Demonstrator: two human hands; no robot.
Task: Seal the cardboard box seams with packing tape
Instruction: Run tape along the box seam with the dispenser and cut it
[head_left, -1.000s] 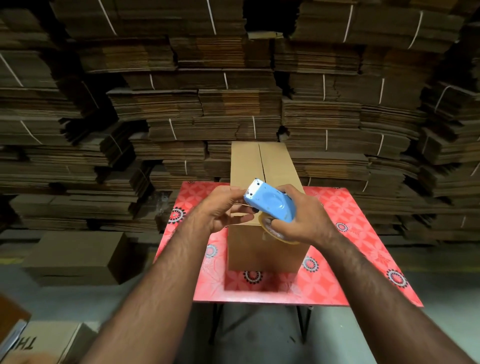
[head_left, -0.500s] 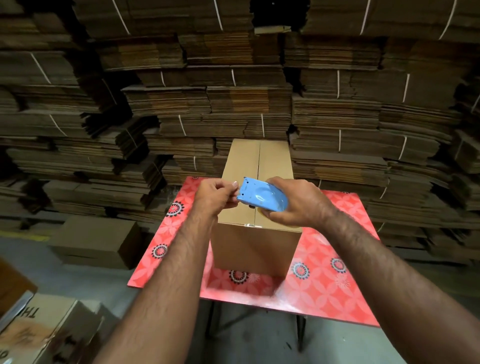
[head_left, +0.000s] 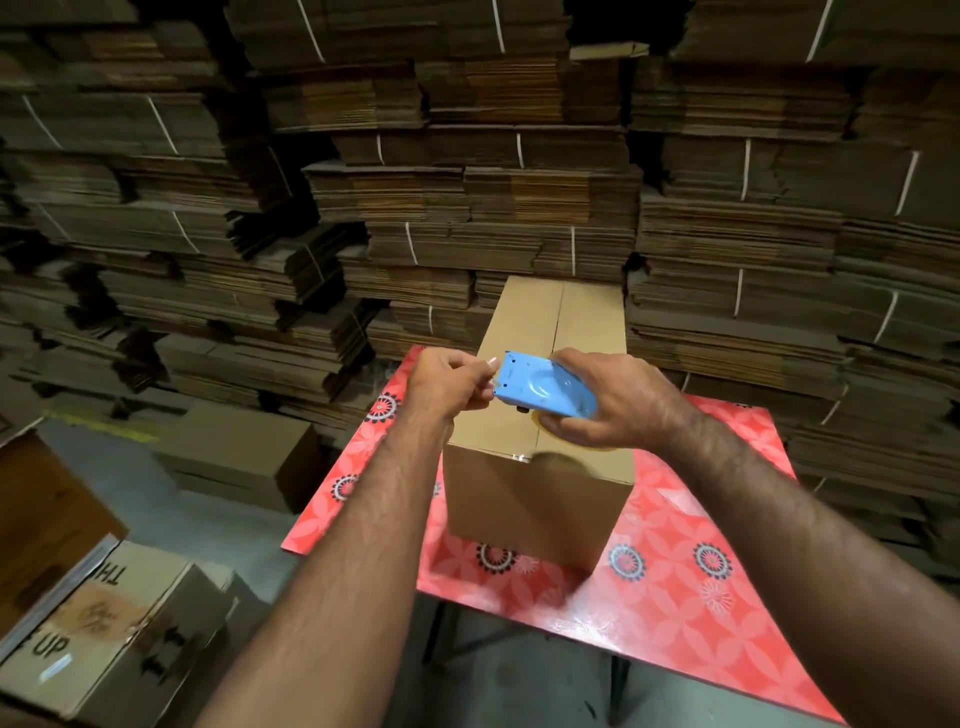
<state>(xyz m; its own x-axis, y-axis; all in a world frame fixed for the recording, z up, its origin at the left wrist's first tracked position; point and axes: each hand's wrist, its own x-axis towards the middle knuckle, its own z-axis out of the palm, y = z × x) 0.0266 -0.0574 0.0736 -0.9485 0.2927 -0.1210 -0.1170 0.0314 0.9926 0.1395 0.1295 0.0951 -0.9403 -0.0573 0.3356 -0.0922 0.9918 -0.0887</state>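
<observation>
Both hands are being held above the near end of the cardboard box (head_left: 540, 405), a little farther over its top than one second ago, when they were being kept closer to the near edge. The blue tape dispenser (head_left: 543, 387) is being gripped by the right hand (head_left: 618, 402), with the fingers curled around its body and around the tape roll (head_left: 597, 441) below it. Just beside its front end, the left hand (head_left: 449, 379) is being closed in a pinch; the tape end is probably being held there, but the clear strip itself cannot be made out. Compared with the earlier pictures, the dispenser is being turned flatter and brought lower toward the centre seam (head_left: 556, 332), which is running away from the hands and is still looking open. From this it is being judged that the first strip is only being started and the sealing is not yet done.

The box is standing on the red patterned counter (head_left: 675, 582). On a carton (head_left: 114, 623) on the floor, below and to the left of the left hand, the letters "UP" and "TH" are being read, seen at an angle; the rest is unclear.
</observation>
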